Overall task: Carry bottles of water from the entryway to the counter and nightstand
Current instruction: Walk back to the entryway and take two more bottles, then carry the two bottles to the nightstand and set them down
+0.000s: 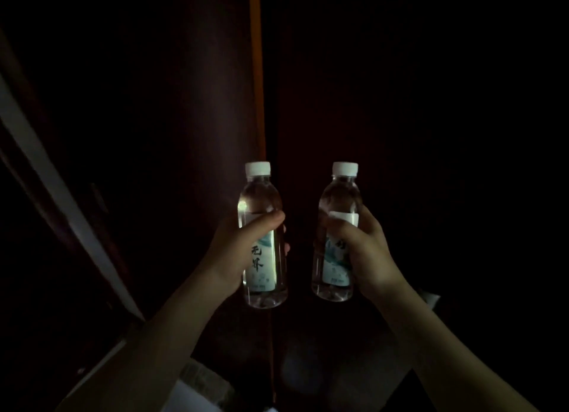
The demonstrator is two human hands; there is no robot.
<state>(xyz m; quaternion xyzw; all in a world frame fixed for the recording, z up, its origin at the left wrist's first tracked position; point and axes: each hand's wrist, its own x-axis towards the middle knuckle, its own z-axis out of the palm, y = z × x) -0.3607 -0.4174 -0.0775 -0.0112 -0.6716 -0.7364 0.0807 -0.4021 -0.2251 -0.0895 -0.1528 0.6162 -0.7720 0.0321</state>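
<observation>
Two clear water bottles with white caps and pale blue-green labels are held upright in front of me in a very dark space. My left hand [243, 242] is wrapped around the middle of the left bottle [261, 196]. My right hand [366, 251] grips the right bottle [340, 196] around its label. The bottles stand side by side, a small gap apart, at about the same height.
Dark wooden panels [191, 103] fill the view ahead, split by a thin orange vertical strip [257, 73]. A pale slanted door frame edge [55, 202] runs along the left. Dim shapes, perhaps a box [200, 384], lie low near the floor.
</observation>
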